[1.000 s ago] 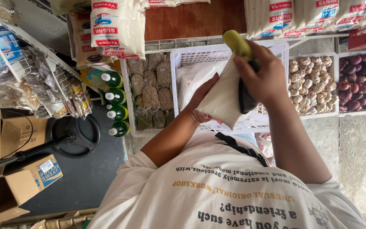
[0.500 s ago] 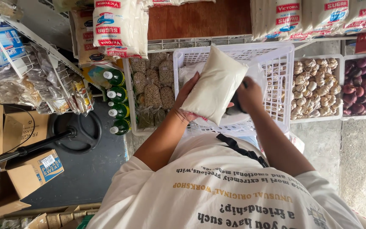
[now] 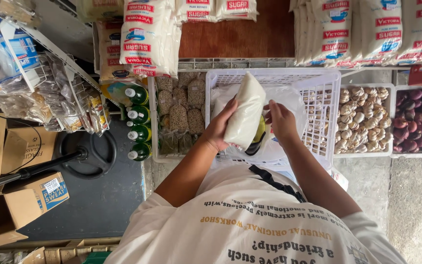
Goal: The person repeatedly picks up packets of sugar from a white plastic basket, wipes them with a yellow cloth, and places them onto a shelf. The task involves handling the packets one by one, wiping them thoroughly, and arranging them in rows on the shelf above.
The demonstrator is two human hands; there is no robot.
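At the far left, a wire rack [image 3: 81,93] hangs clear packets of goods above brown cardboard boxes [image 3: 30,195] and the round black base of a fan stand [image 3: 86,154] on the dark floor. Just right of the rack, four green bottles with white caps [image 3: 137,124] stand in a row, one behind another. Beside them a white crate holds small clear bags of brownish grain [image 3: 179,110], with stacked white sacks of sugar with red labels [image 3: 147,36] further back.

In the middle, a white plastic lattice basket [image 3: 326,98] sits in front of the person in a white printed shirt. The left hand [image 3: 219,128] is clasped around the near left side of a white, pillow-shaped plastic bag of white granules [image 3: 245,115], holding it tilted over the basket. A yellow-green object [image 3: 260,133] peeks out just under the bag's lower right edge; what it is cannot be told. The right hand [image 3: 282,122] is just right of the bag, fingers curled on the thin, clear plastic bag [image 3: 291,105] that lies open in the basket; a firm pinch cannot be confirmed.

Right of the basket, a white tray holds pale garlic bulbs [image 3: 365,117], and at the far right a tray carries dark red onions [image 3: 418,120]. More red-labelled white sacks [image 3: 367,29] are stacked behind them.
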